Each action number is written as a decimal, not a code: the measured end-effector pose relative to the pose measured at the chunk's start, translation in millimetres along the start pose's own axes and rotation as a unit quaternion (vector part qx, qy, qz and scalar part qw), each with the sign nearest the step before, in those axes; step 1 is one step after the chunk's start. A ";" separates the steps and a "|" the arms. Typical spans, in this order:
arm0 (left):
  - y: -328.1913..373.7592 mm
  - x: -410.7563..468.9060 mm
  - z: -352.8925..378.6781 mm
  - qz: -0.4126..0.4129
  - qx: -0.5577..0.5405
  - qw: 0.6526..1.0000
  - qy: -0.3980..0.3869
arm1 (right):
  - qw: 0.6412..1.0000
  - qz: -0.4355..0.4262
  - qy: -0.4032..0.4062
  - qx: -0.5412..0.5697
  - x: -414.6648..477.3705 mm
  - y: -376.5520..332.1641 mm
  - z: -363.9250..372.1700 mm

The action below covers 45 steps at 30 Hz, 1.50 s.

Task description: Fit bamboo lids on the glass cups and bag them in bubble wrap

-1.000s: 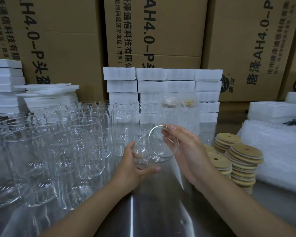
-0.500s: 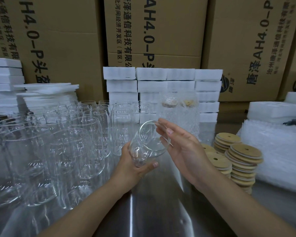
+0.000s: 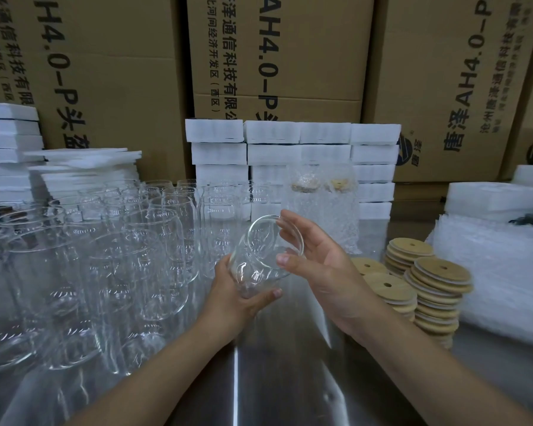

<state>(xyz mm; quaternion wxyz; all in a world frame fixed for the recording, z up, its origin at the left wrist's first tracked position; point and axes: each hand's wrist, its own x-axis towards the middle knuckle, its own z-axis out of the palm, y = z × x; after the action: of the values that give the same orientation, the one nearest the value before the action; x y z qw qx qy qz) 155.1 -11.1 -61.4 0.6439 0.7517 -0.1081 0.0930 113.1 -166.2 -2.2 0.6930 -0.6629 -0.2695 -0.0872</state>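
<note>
The left hand (image 3: 236, 299) grips the base of a tilted clear glass cup (image 3: 260, 252) above the steel bench (image 3: 290, 373); the right hand (image 3: 323, 272), fingers nearly straight, seems to touch its rim.

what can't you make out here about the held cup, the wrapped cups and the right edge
Head view only:
Base of the clear glass cup: covered by the left hand.
Two bubble-wrapped cups behind: lids blurred by wrap.
Black object on the white foam, right edge: cut off.
</note>
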 end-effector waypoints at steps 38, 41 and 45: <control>39.4 -15.8 6.6 -0.150 -0.270 0.946 -0.100 | 0.994 0.016 0.063 -0.086 -7.6 -0.7 14.0; 38.5 -15.7 7.4 -0.169 -0.282 0.939 -0.104 | 0.995 0.011 0.058 -0.076 -7.3 -0.6 13.4; 38.7 -14.9 4.7 -0.198 -0.305 0.926 -0.103 | 0.997 0.001 0.044 -0.067 -8.2 0.8 13.0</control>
<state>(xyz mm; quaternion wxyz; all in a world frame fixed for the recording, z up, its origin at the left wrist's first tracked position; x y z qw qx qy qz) 129.9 -20.8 -29.6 0.8327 0.5306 -0.0460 -0.1519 103.2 -155.5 -7.3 0.6585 -0.7036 -0.2316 -0.1332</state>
